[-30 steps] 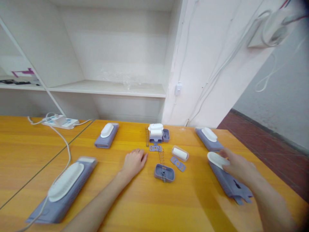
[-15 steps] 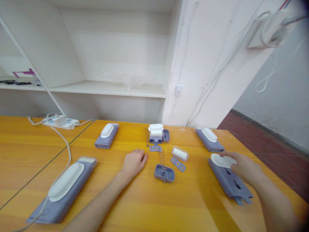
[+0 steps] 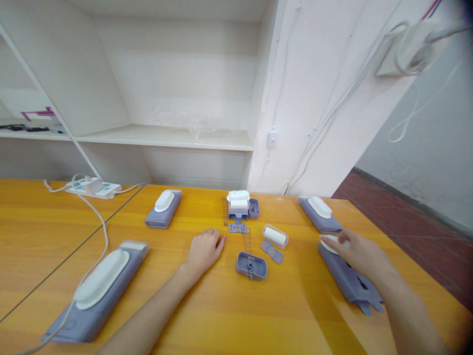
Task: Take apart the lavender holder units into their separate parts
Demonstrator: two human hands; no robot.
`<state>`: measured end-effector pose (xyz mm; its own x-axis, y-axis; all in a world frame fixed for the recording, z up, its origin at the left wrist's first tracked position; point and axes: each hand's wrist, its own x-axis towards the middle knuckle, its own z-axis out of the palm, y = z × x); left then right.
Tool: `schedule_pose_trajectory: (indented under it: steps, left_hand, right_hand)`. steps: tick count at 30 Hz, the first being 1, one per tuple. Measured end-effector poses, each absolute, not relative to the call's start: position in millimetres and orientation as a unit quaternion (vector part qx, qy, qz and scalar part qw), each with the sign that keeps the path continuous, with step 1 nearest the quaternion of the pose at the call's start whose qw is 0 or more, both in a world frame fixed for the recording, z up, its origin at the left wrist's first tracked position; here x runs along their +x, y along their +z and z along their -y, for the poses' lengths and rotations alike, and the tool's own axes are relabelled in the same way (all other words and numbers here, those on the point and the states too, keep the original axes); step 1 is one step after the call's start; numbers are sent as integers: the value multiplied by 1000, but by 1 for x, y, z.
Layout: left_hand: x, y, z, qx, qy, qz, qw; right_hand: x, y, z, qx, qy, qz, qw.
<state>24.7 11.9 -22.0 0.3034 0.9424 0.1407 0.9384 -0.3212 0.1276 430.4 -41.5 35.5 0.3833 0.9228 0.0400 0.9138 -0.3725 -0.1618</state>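
My right hand (image 3: 364, 254) is closed around a white oval piece (image 3: 330, 243) at the upper end of a grey-purple flat case (image 3: 342, 276). Dark slots and a tabbed lower end show on that case. My left hand (image 3: 205, 249) rests on the table with its fingers curled under, holding nothing visible. Just right of it lie a thin coil spring (image 3: 247, 240), a grey-purple slotted plate (image 3: 237, 228) and a small open grey-purple tray (image 3: 251, 266). Nearby are a clear-rimmed holder with a white roll (image 3: 275, 236) and another slotted plate (image 3: 272, 251).
Similar cases with white oval pieces stand at the back left (image 3: 163, 208), back right (image 3: 320, 214) and front left (image 3: 98, 291). A white cable (image 3: 105, 231) runs from a power strip (image 3: 94, 187) across the front-left case. More white and purple parts (image 3: 238, 203) sit by the wall.
My right hand has shifted slightly up and left over the white oval piece, covering more of it. The left hand stays in place.
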Motion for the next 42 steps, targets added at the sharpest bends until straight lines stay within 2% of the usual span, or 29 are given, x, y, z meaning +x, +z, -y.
schedule_pose_trajectory:
  steps: [16,27,32,38,42]
  left_hand:
    - [25,-20,-10,805,92,-587,3]
    - [25,-20,-11,807,90,-584,6]
    - [25,-20,-11,809,91,-581,8]
    - [25,-20,-11,807,91,-584,10]
    - [25,-19,-10,807,91,-584,13]
  right_hand:
    - [444,7,33,-767,-25,633,100]
    - [442,21,42,-782,47,617,68]
    - [439,28,44,-779,20,619,101]
    - [385,36,38,-714,-92,668,188]
    - [328,26,34,-654,-74,729,188]
